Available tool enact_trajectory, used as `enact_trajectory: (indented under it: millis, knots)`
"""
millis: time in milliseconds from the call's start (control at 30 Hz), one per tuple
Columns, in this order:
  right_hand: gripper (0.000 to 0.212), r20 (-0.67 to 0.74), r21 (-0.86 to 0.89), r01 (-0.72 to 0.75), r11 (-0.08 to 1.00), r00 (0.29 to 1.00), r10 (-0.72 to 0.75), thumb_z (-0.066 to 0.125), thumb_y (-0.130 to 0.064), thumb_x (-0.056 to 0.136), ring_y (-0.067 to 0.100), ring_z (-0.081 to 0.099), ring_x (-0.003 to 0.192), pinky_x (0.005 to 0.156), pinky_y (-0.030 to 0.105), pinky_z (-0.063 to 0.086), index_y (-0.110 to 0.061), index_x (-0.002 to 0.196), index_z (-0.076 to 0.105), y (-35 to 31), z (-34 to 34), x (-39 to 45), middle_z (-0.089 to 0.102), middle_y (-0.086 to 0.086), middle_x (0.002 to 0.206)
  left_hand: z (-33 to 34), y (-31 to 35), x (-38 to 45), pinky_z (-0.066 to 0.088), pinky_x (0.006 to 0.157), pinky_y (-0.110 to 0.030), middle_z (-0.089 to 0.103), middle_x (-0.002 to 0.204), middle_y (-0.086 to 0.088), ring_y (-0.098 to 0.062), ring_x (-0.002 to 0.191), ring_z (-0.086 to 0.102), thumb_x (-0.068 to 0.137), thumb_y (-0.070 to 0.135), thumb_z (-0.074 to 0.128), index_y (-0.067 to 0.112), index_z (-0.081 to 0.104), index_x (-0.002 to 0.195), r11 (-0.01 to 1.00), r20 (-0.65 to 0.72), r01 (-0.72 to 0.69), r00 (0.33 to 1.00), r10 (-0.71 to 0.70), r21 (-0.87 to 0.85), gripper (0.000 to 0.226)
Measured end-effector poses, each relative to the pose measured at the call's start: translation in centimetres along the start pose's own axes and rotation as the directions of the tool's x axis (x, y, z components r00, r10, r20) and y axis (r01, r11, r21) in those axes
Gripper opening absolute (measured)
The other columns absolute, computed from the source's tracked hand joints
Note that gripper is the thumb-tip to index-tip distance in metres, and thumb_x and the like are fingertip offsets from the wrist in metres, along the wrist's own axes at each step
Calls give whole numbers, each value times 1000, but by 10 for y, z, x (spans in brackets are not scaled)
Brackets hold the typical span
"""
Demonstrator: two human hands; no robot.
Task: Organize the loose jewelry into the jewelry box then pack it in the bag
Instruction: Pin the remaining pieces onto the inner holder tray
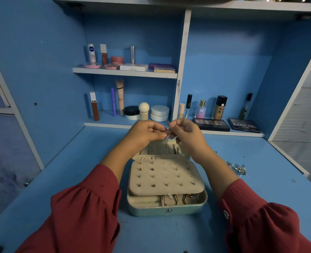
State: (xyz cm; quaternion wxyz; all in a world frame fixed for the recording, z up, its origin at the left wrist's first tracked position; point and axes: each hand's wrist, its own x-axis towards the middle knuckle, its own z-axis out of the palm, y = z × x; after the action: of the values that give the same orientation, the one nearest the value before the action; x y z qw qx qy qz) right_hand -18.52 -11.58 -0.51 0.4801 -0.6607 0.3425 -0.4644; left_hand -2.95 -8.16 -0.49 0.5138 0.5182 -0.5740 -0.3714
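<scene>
Up above the open jewelry box (pixel 166 181), the left hand (pixel 146 133) and right hand (pixel 184 132) meet fingertip to fingertip, both curled and pinching a small thin piece of jewelry (pixel 167 128) between them (too fine to tell what kind). Beneath them the box sits on the blue desk (pixel 260 189), its cream stud panel (pixel 165 177) dotted with earrings and rings (pixel 178 199) lying in the front compartment. More loose jewelry (pixel 236 168) lies on the desk to the box's right. Cosmetics fill the shelves (pixel 125 72) behind.
</scene>
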Motion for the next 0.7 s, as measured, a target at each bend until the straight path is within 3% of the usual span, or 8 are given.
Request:
enact_trajectory:
  millis: [133, 333, 500, 600, 700]
  knots:
    - [7, -54, -100, -49, 994, 998, 44, 56, -9, 94, 4, 54, 57, 56, 17, 42, -15, 92, 60, 6, -7, 3, 65, 2, 69, -3, -2, 1, 51, 73, -13, 71, 81, -1, -3, 75, 67, 81, 0, 70, 9, 69, 90, 999, -44, 19, 999, -17, 44, 13]
    - [19, -31, -485, -52, 873, 999, 42, 51, -9, 89, 9, 44, 52, 48, 20, 37, -22, 86, 64, 15, -16, 2, 53, 2, 63, -4, -11, 6, 48, 72, -27, 59, 73, -1, -12, 70, 55, 83, 1, 65, 15, 62, 80, 958, -119, 19, 993, 16, 286, 15]
    - [26, 48, -650, -10, 760, 997, 54, 48, -11, 91, 5, 43, 50, 50, 21, 35, -28, 89, 67, 19, -10, 2, 50, -8, 58, -5, -23, 13, 49, 71, -33, 59, 73, 4, -16, 70, 56, 84, 5, 57, 29, 59, 71, 826, -129, 51, 991, 27, 561, 27]
    - [29, 77, -717, 17, 697, 996, 55, 47, -11, 92, 10, 52, 63, 60, 26, 44, -27, 98, 70, 21, -7, 2, 59, -6, 71, -3, -23, 14, 52, 80, -35, 66, 90, 4, -18, 84, 61, 86, 7, 53, 32, 62, 73, 713, -111, 67, 994, 15, 698, 29]
    - [31, 98, -750, 39, 660, 994, 53, 49, -10, 90, 14, 58, 83, 73, 29, 50, -26, 105, 71, 23, -6, 3, 66, -3, 92, -1, -21, 15, 51, 86, -37, 67, 103, 1, -20, 94, 60, 87, 7, 50, 28, 71, 88, 576, -56, 30, 998, 27, 817, 30]
